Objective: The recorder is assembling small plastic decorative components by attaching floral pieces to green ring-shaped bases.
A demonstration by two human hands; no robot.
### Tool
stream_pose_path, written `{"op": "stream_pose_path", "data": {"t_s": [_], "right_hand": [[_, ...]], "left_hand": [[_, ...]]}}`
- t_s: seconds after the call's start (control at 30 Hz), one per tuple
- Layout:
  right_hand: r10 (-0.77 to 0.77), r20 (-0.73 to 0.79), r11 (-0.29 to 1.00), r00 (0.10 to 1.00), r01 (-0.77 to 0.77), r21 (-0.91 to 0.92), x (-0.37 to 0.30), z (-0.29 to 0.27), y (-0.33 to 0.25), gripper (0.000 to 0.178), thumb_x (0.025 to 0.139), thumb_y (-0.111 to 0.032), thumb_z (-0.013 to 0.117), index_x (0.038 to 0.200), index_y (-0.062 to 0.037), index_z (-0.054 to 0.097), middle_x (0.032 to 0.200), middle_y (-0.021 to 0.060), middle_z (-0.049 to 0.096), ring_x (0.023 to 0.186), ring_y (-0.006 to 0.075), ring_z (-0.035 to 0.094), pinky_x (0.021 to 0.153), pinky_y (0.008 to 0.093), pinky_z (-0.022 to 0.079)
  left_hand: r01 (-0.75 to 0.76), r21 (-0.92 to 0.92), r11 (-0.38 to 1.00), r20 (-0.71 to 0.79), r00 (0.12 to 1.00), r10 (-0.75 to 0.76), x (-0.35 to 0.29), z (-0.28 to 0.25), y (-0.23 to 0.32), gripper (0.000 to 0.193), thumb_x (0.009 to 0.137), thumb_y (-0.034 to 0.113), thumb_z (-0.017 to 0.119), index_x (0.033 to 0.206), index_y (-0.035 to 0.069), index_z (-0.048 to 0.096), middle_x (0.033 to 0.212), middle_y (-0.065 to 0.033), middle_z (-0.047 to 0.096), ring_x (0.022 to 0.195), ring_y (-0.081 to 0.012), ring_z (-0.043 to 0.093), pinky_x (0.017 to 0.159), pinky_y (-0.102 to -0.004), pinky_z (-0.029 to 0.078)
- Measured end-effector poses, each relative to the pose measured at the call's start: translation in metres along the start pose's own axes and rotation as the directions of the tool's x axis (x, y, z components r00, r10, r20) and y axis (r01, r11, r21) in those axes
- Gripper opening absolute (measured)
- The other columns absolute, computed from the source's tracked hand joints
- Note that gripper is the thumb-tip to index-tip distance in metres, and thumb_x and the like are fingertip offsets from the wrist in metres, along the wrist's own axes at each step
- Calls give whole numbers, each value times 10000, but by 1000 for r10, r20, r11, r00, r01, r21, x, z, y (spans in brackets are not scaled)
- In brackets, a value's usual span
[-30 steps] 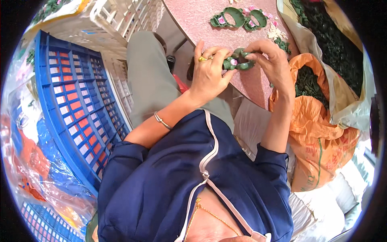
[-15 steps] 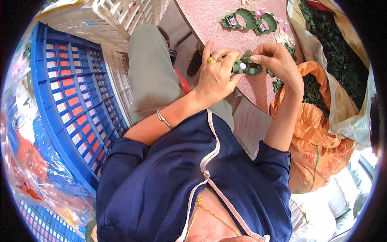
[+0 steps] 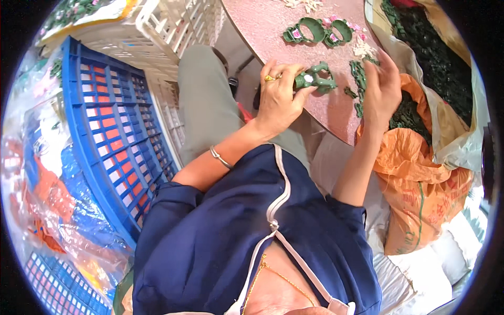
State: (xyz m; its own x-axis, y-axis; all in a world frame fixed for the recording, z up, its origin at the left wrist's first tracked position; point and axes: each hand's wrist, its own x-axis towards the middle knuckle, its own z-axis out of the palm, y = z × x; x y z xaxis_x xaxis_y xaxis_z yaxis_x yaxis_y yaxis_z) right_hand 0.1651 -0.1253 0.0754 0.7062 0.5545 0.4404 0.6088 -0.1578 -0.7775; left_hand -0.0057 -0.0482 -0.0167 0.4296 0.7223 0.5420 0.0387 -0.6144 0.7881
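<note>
My left hand (image 3: 281,97) is closed on a green plastic piece (image 3: 324,83) with looped parts and a small white flower, held over the near edge of the pink table. On the right, my right hand (image 3: 383,89) is slightly blurred above the tabletop, with thumb and fingers apart and no object visible between them. Beside it lies a row of small green plastic parts (image 3: 358,79). Farther back on the table rest two joined green rings (image 3: 313,30) decorated with pink flowers.
White pieces (image 3: 363,48) and pink flowers lie on the pink table (image 3: 273,31). An orange sack (image 3: 420,205) and a pale sack (image 3: 380,23) holding dark green parts stand at right. At left are a blue crate (image 3: 79,121), a white crate (image 3: 173,21) and clear plastic bags (image 3: 63,194).
My right hand has let go of the green piece and moved right, toward the loose green parts. My left hand still holds the piece, whose loops now show more fully.
</note>
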Motion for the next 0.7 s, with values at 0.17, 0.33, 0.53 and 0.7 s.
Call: {"op": "stream_pose_path", "data": {"t_s": [0.17, 0.33, 0.53, 0.7], "right_hand": [[-169, -145, 957, 975, 127, -260, -60, -7, 38, 252, 899, -44, 693, 1148, -10, 672, 984, 101, 665, 854, 193, 627, 779, 328, 515], [-157, -88, 984, 984, 148, -95, -105, -11, 62, 275, 921, 82, 621, 1191, 32, 627, 1178, 161, 597, 961, 229, 637, 763, 322, 597], [-287, -78, 950, 955, 273, -153, -101, -2, 48, 237, 894, 107, 635, 1117, 30, 661, 1126, 157, 623, 1001, 266, 628, 785, 327, 576], [-162, -62, 985, 985, 159, -61, -107, 0, 53, 200, 863, 125, 646, 1037, 30, 678, 1097, 154, 640, 970, 305, 644, 803, 365, 557]], "left_hand": [[179, -63, 982, -57, 982, -182, 21, -21, 19, 388, 827, 144, 742, 1182, 66, 608, 980, -152, 678, 929, -366, 611, 855, -457, 441], [362, -658, 660, -44, 856, -515, 57, -51, 5, 221, 1008, 160, 607, 1123, -25, 646, 934, -40, 682, 797, -100, 613, 781, -238, 478], [20, -383, 923, -632, 723, -279, 128, -165, -17, 266, 1041, 233, 550, 1001, -22, 612, 877, -46, 661, 722, -96, 636, 675, -253, 520], [48, -141, 989, -804, 577, -142, 174, -232, -51, 275, 1011, 241, 604, 975, -31, 610, 792, -47, 618, 548, -87, 577, 481, -238, 513]]}}
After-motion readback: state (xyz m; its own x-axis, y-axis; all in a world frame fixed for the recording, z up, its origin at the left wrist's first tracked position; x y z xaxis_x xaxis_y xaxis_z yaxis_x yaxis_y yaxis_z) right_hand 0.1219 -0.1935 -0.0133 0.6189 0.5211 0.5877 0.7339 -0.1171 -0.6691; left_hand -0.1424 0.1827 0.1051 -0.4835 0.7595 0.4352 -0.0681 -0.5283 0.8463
